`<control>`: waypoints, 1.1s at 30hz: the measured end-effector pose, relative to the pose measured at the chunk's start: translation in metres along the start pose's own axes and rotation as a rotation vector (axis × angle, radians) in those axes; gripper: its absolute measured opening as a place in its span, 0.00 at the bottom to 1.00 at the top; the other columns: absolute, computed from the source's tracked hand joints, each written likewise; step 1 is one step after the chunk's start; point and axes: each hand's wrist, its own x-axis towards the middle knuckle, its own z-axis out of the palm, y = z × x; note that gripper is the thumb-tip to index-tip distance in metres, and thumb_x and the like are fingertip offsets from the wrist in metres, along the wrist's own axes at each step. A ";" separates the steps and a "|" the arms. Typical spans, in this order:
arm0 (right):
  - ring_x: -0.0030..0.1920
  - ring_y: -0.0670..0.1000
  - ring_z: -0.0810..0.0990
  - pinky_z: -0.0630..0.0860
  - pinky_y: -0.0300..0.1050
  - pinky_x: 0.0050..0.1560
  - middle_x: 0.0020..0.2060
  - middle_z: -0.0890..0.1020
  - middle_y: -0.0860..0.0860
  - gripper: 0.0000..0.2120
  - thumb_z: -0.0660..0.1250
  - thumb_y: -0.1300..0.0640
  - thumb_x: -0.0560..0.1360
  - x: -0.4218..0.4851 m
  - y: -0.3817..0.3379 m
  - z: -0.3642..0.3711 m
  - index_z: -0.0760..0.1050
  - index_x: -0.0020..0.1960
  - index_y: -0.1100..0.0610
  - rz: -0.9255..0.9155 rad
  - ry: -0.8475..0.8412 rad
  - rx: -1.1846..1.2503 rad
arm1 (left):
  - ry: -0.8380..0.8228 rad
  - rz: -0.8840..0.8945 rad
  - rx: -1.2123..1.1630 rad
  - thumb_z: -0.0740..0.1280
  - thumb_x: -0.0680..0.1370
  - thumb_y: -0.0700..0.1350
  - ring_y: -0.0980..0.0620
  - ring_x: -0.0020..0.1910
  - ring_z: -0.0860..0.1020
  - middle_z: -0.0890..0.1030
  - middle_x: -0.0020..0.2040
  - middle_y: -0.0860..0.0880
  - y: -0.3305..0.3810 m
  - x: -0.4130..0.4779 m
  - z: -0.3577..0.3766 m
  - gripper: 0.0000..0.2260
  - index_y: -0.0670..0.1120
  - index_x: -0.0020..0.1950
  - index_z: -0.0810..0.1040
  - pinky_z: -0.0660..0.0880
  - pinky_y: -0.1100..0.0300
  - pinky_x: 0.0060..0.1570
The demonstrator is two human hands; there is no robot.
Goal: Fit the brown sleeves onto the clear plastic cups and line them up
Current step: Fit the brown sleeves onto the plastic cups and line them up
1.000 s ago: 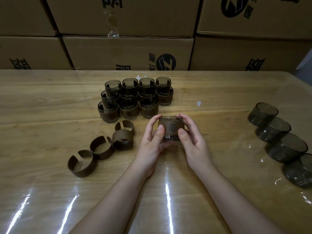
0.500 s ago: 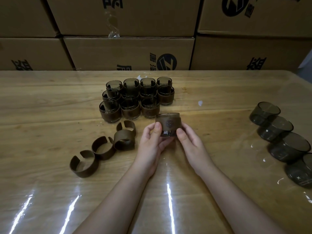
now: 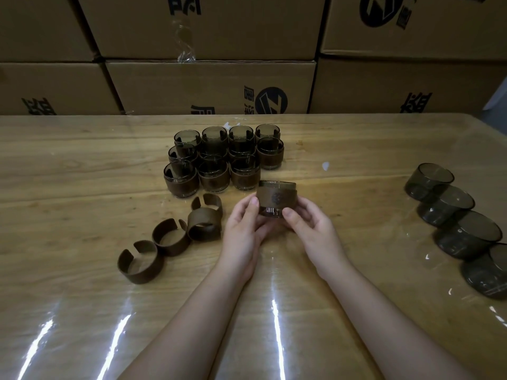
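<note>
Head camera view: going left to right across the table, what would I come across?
Loose brown sleeves → block of finished sleeved cups → left hand → sleeved cup held in both hands → right hand → row of bare clear cups.

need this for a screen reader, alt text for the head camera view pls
Two hands, left hand and right hand, hold a sleeved cup above a wooden table, near finished cups, loose sleeves and bare cups.
</note>
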 end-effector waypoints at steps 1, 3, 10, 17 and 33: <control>0.55 0.42 0.80 0.75 0.40 0.59 0.59 0.80 0.52 0.21 0.71 0.53 0.69 0.000 0.001 -0.001 0.72 0.61 0.50 -0.005 0.000 -0.021 | 0.020 -0.006 0.005 0.58 0.82 0.41 0.44 0.54 0.82 0.82 0.55 0.38 0.000 0.000 0.000 0.13 0.38 0.64 0.71 0.80 0.55 0.50; 0.57 0.41 0.80 0.75 0.36 0.56 0.59 0.79 0.47 0.21 0.72 0.60 0.72 0.001 0.005 -0.005 0.71 0.61 0.45 -0.026 -0.003 -0.047 | 0.052 -0.021 0.026 0.58 0.82 0.41 0.43 0.55 0.81 0.81 0.56 0.37 0.000 0.000 0.000 0.11 0.39 0.63 0.71 0.79 0.52 0.54; 0.65 0.42 0.74 0.70 0.49 0.68 0.63 0.76 0.40 0.32 0.73 0.65 0.70 0.001 0.012 -0.008 0.67 0.64 0.39 -0.070 -0.069 -0.154 | 0.055 -0.040 -0.016 0.58 0.82 0.38 0.43 0.58 0.80 0.81 0.57 0.38 0.003 -0.004 0.002 0.10 0.38 0.63 0.71 0.78 0.54 0.56; 0.56 0.37 0.78 0.75 0.33 0.53 0.54 0.81 0.39 0.24 0.77 0.55 0.68 0.010 0.007 -0.009 0.72 0.60 0.41 0.065 -0.021 -0.146 | 0.047 -0.070 -0.031 0.58 0.82 0.37 0.45 0.56 0.81 0.83 0.55 0.40 0.006 -0.005 0.002 0.11 0.40 0.62 0.73 0.79 0.54 0.53; 0.61 0.46 0.77 0.73 0.42 0.60 0.58 0.80 0.46 0.28 0.76 0.53 0.68 0.109 0.016 -0.011 0.72 0.66 0.52 0.045 0.155 -0.276 | 0.051 -0.043 -0.026 0.56 0.82 0.37 0.46 0.43 0.84 0.85 0.44 0.42 0.005 -0.001 0.004 0.08 0.39 0.53 0.75 0.81 0.59 0.41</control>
